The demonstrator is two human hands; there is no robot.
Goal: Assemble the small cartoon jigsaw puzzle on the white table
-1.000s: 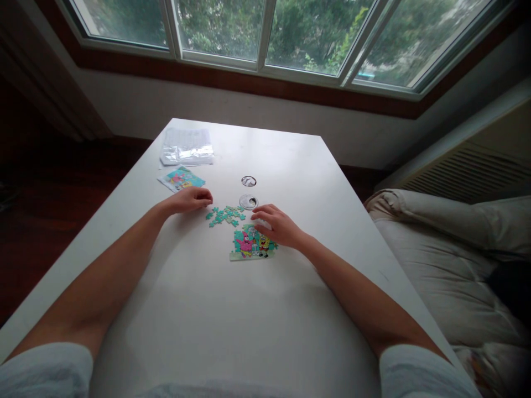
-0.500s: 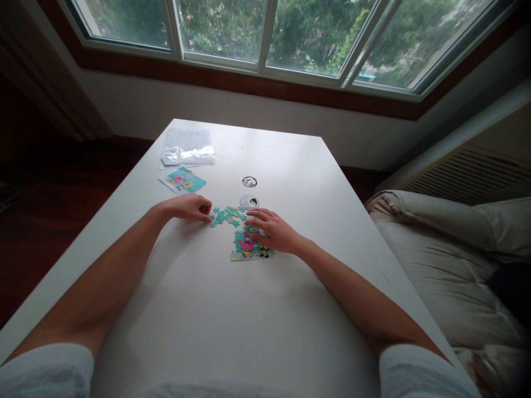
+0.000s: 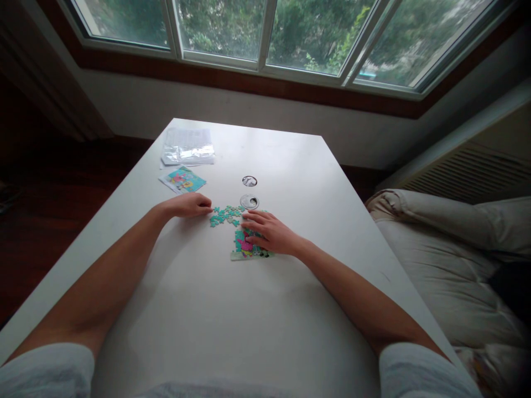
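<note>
My left hand [image 3: 192, 205] is closed, its fingertips pressed together at the left edge of a pile of loose jigsaw pieces [image 3: 226, 215]. Whatever it may hold there is hidden. My right hand [image 3: 269, 231] lies palm down with fingers spread over the partly assembled jigsaw puzzle [image 3: 244, 249], covering its upper right part. Pink and yellow cartoon figures on a green-teal ground show below the fingers. The loose pieces are mostly teal and reach as far as the right fingertips.
A picture card [image 3: 182, 179] with similar figures lies to the left on the white table [image 3: 232, 315]. Behind it is a clear plastic bag with papers [image 3: 188, 146]. Two round marks or discs [image 3: 249, 201] sit beyond the pieces. A beige sofa [image 3: 435, 265] stands at the right.
My right hand has shifted slightly left over the puzzle, covering more of the figures. My left hand's fingers have drawn closer together, the hand moving slightly away from me.
</note>
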